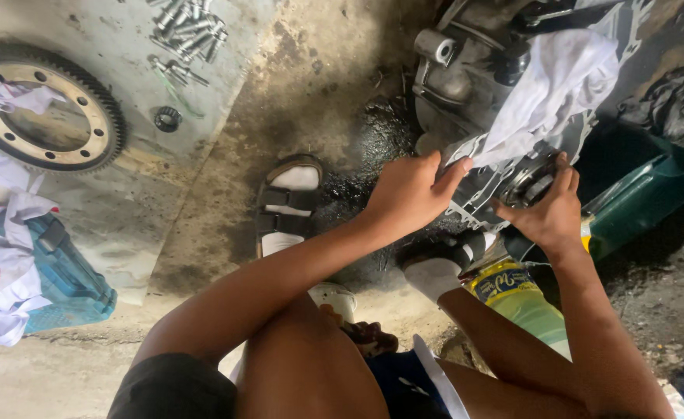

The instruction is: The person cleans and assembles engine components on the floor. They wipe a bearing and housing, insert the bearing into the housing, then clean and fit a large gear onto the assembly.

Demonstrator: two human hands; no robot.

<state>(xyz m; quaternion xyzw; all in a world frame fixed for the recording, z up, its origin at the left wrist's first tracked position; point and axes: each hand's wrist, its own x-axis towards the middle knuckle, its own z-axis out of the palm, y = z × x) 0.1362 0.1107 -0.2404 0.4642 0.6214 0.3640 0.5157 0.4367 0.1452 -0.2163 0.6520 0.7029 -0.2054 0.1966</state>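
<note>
Gripping grey gear housing rim | left hand fingers curled | right hand likewise | yellow-labelled bottle below

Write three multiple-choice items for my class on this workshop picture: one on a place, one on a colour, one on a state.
1. Where does the toothed ring gear lie?
A. upper left, on the floor
B. on the metal housing
C. in the green can

2. What colour is the cloth on the metal housing?
A. red
B. white
C. black

3. What is the left hand doing?
A. resting on a knee
B. holding a bolt
C. touching the housing's edge

Answers:
1. A: the gear sits flat on the floor at upper left.
2. B: the cloth draped over the housing is white.
3. C: its fingers lie on the rim, the right hand beside it.
</note>
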